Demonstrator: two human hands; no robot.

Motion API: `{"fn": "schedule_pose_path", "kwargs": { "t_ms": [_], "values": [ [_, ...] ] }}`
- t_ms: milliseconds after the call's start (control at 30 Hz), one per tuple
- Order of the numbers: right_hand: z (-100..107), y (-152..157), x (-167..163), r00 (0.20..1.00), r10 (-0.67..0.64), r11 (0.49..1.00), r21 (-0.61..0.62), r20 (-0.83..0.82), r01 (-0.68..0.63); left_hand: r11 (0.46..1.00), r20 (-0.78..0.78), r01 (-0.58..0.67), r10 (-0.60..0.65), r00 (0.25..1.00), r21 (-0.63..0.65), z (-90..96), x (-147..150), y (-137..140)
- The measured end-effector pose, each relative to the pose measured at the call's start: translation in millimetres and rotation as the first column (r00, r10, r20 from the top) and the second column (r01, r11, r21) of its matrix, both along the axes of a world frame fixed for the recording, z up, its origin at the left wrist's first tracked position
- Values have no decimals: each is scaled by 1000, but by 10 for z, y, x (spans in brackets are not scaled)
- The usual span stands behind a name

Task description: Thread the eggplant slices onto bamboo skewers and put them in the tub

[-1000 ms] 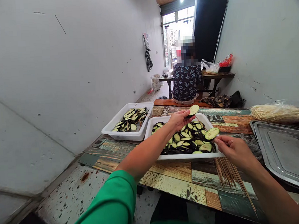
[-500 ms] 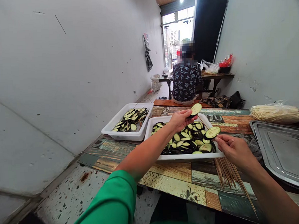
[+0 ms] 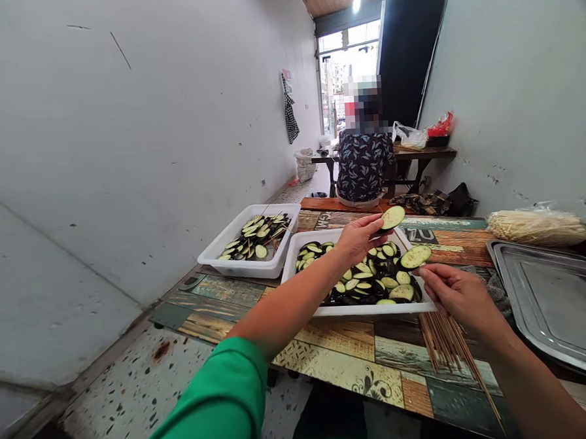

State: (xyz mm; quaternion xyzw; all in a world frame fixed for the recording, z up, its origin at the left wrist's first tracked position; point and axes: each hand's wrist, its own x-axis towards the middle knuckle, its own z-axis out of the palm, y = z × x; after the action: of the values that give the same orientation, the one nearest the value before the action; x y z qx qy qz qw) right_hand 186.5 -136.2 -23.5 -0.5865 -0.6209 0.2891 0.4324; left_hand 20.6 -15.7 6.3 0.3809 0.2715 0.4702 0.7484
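Observation:
My left hand (image 3: 360,239) pinches an oval eggplant slice (image 3: 394,218) with pale flesh and dark skin, above the near white tub (image 3: 371,310). Just right of it, my right hand (image 3: 448,287) is closed at the lower edge of another eggplant slice (image 3: 415,257), gripping a thin wooden skewer (image 3: 401,241) whose end sticks out past that slice toward the left hand. The fingers hide most of the skewer. Many cut eggplant slices (image 3: 362,284) fill the tub below. A bundle of bare skewers (image 3: 449,345) lies by the tub's front right corner.
A second white tub (image 3: 249,269) with skewered eggplant stands at left. Metal trays (image 3: 557,297) and a bagged pale bundle (image 3: 536,226) lie at right on the patchwork-patterned table (image 3: 340,371). Ahead, a person (image 3: 366,160) sits facing away at another table (image 3: 431,153).
My left hand has moved slightly right and down with its slice, closer to the skewer. My right hand stays nearly in place. The view has shifted a little.

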Motion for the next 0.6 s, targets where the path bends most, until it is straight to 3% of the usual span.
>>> {"fn": "schedule_pose_path", "kwargs": {
  "t_ms": [233, 400, 600],
  "values": [
    [-7, -18, -22, 986, -60, 991, 124, 155, 40, 987, 8, -136, 137, 991, -83, 36, -89, 115],
    [-84, -1, 7, 982, -111, 983, 164, 150, 86, 985, -53, -149, 144, 988, -88, 16, -98, 125],
    [-93, -17, -38, 980, -147, 979, 160, 136, 125, 996, -98, 31, -39, 994, -85, -29, 44, -46]
  ]
}}
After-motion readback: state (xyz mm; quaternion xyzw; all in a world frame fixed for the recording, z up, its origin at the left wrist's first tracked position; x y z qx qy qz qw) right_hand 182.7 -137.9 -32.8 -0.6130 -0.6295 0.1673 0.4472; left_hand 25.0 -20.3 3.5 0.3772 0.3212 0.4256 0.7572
